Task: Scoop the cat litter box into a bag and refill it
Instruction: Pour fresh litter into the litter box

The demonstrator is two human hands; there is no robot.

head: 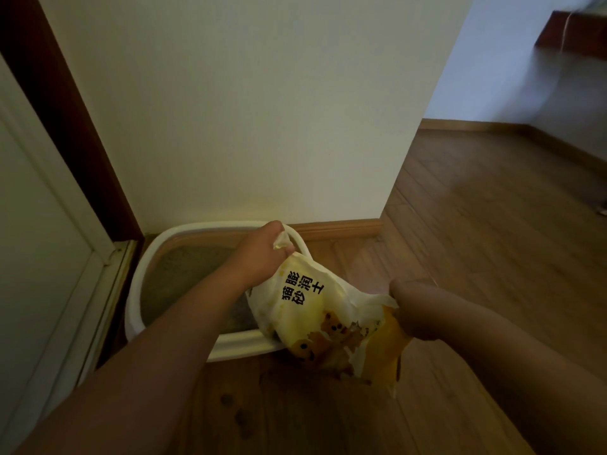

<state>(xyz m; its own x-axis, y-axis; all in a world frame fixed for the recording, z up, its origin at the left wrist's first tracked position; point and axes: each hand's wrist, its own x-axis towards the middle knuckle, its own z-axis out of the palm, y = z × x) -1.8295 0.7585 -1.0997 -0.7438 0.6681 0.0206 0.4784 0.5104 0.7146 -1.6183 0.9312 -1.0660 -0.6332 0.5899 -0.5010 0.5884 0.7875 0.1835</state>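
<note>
A white litter box (164,244) stands on the floor against the wall, with grey litter (187,274) inside. A yellow and white cat litter bag (315,310) with black print hangs crumpled over the box's right front corner. My left hand (266,251) grips the bag's upper corner above the box's right rim. My right hand (410,303) grips the bag's other end, further right and nearer to me. The bag's opening is hidden from view.
A cream wall (262,110) rises right behind the box, with a wooden skirting board (341,229). A white door and its dark frame (65,110) stand at the left. Wooden floor (492,224) stretches to the right. Several dark spots (236,412) mark the floor near me.
</note>
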